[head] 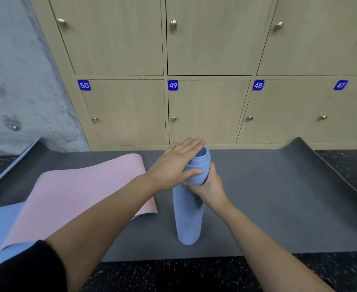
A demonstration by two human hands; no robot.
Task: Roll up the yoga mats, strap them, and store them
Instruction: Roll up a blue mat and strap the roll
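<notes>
A rolled blue foam yoga mat [187,220] stands upright on end.
The right hand [210,186] wraps it just below the top; directly above that grip, the left hand [176,163] lies flat-fingered over the upper end.

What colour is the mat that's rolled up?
The rolled mat is light blue, seen best in the head view.

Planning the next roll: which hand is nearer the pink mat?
Left: left hand rests atop the rolled blue mat, nearest the pink mat; right hand grips the roll's far side.
</notes>
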